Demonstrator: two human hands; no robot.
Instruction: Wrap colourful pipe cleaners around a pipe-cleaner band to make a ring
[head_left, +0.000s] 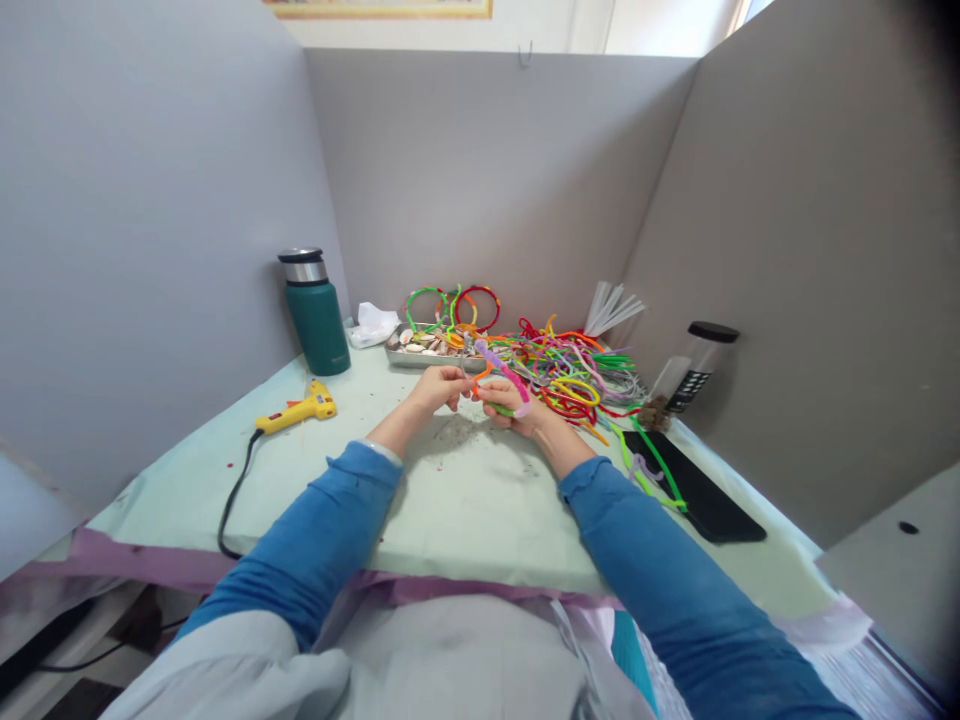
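"What lay largest?"

"A pale-green, cloth-covered tabletop. Over it came two long blue fabric sleeves, the left sleeve from between seven and eight o'clock, the right sleeve from between four and five. A tangled pile of multicoloured fuzzy pipe cleaners spread from the hands towards two and three o'clock."

"How were the hands posed?"

"Close together near mid-table. The bare right hand had curled fingers grasping a curved fuzzy strip of lilac, magenta and orange. The bare left hand reached in from nine o'clock, thumb and forefinger brought together by the orange part; I couldn't tell whether they gripped it."

"And the strip's direction?"

"It rose above the right hand. Its lilac end pointed roughly to eleven o'clock, the long magenta stretch ran towards five, then it bent back."

"Anything hidden?"

"The right fingers covered its lower part, so I couldn't tell whether it closed into a ring. The left fingertips were too small to read, and the frame's bottom edge cut off the right sleeve."
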